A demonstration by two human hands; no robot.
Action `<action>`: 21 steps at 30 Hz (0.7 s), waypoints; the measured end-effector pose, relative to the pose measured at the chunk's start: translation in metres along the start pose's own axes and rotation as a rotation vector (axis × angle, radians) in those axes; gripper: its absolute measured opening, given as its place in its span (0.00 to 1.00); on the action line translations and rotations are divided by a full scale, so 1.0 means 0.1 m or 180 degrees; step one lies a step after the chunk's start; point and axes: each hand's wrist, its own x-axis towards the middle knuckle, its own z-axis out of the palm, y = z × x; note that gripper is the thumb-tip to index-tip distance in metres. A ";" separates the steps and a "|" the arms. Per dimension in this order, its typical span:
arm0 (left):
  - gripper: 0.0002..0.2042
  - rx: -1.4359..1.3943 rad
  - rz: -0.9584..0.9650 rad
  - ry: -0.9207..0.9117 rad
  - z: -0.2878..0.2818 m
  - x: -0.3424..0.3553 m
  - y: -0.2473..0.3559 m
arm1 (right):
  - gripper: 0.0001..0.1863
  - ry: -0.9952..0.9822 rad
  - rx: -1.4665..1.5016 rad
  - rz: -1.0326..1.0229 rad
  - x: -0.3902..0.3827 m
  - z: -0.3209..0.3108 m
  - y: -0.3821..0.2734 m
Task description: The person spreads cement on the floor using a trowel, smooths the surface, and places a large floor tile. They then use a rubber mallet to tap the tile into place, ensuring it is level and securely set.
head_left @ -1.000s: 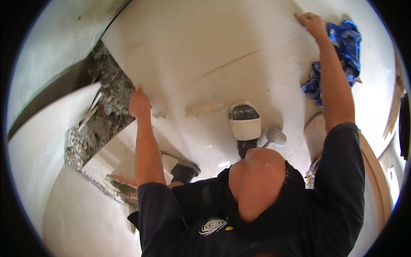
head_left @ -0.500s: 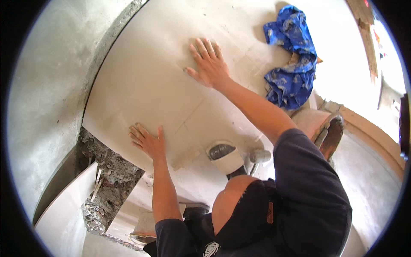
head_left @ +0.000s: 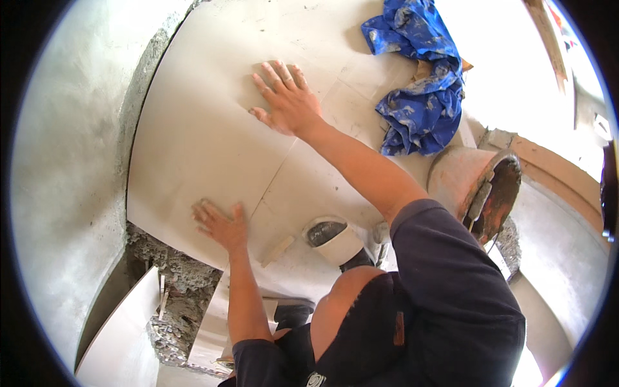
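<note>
Both my hands lie flat on a large pale floor tile [head_left: 193, 151] beside the wall. My left hand [head_left: 221, 224], slightly blurred, rests near the tile's near edge with its fingers spread. Farther out and to the right, my right hand [head_left: 288, 102] presses palm down, fingers apart and whitish at the tips. A thin dark joint line runs between this tile and the pale surface to its right. Neither hand holds anything. Past the tile's near-left edge lies a rough grey mortar bed [head_left: 187, 274].
A grey wall [head_left: 71, 155] rises at left. A crumpled, stained blue cloth [head_left: 422, 84] lies at upper right. A dirty bucket [head_left: 458, 177] stands beside my right arm. A small pale container [head_left: 340, 246] is near my knee. Another pale tile [head_left: 122, 335] stands at lower left.
The whole view has shifted, bringing the cloth leftward and more of the bucket into sight. Both hands stay flat on the tile. The joint line shows darker and longer.
</note>
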 end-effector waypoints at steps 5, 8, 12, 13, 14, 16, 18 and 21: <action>0.48 -0.0204 0.0773 -0.0076 -0.07 0.22 0.57 | 0.35 -0.0043 0.0183 0.0158 -0.12 -0.12 -0.02; 0.50 -0.0123 0.0795 -0.0059 -0.04 0.24 0.78 | 0.33 -0.0157 0.1002 0.0453 -0.66 -0.16 0.01; 0.52 0.0233 0.0885 -0.0043 0.00 0.20 0.78 | 0.23 0.0661 0.2448 0.1613 -2.85 -0.21 0.27; 0.52 0.0143 0.0954 -0.0055 0.01 0.19 0.79 | 0.25 0.0199 0.2553 0.2383 -3.46 -0.18 0.33; 0.53 0.0241 0.0951 -0.0117 0.00 0.17 0.76 | 0.25 -0.0072 0.1852 0.2831 -4.03 -0.13 0.35; 0.53 0.0319 0.0908 -0.0158 -0.03 0.18 0.77 | 0.22 0.0078 0.1785 0.3322 -4.84 -0.03 0.27; 0.52 0.0330 0.0862 -0.0255 -0.08 0.19 0.82 | 0.27 -0.0785 0.1823 0.3556 -5.15 0.13 0.15; 0.54 0.0044 0.0695 -0.0419 -0.20 0.28 0.95 | 0.27 -0.1088 0.2050 0.2788 -5.19 0.40 0.00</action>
